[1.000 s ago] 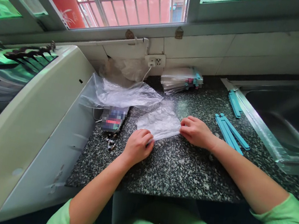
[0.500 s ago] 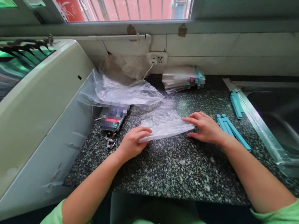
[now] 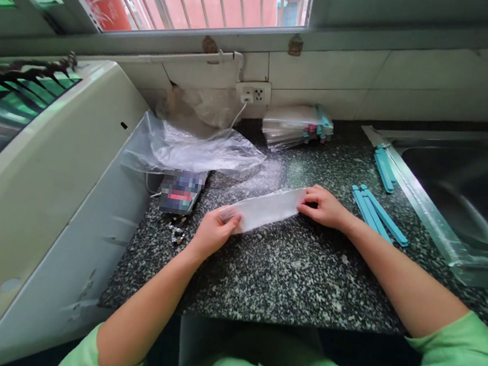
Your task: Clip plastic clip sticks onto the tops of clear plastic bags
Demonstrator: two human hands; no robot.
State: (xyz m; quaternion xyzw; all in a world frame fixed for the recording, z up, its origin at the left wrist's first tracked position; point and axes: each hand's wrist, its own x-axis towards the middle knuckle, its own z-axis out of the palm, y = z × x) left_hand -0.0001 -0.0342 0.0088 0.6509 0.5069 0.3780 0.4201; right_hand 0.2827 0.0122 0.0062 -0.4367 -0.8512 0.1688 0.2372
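A clear plastic bag, folded into a narrow strip, lies on the dark speckled counter. My left hand pinches the strip's left end. At the right end my right hand is closed on the strip. Several blue sticks lie just right of my right hand.
A larger crumpled clear bag and a phone lie at the left, beside a white appliance. A stack of packed bags sits by the wall socket. More blue sticks lie near the steel sink.
The flat bag has been folded over into a narrow strip. My right hand went from flat on the bag to gripping its right end; my left hand kept hold of the left end.
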